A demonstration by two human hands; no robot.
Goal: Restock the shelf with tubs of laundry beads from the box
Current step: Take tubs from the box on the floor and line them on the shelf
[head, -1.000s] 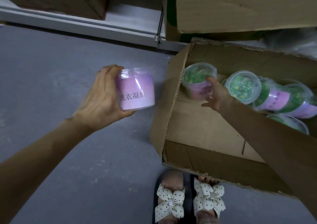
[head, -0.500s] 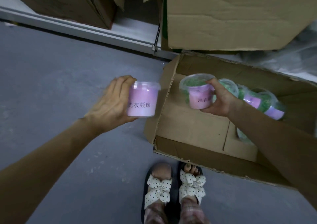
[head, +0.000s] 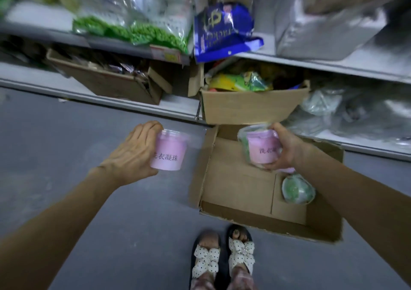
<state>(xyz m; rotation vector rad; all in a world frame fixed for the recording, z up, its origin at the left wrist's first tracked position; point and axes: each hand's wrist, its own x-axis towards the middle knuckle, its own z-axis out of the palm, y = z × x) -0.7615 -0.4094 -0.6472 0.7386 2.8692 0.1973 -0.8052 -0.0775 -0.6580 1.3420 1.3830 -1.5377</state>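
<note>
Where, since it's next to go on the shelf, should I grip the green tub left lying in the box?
Probably round its side wall, reaching down from the left: the green tub lies tipped close to the right wall of the box, leaving bare cardboard floor only on that side.

Pink tub (head: 168, 150) is upright beside the box (head: 233, 192), second tub (head: 262, 149) over it, third tub (head: 297, 190), seemingly green, inside.

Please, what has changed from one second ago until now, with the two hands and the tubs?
The right hand, which gripped a second tub down inside the box, has lifted it up above the box. The camera tilted upward, so the shelves now show. The left hand holds its pink tub as before, and the box has not moved.
</note>
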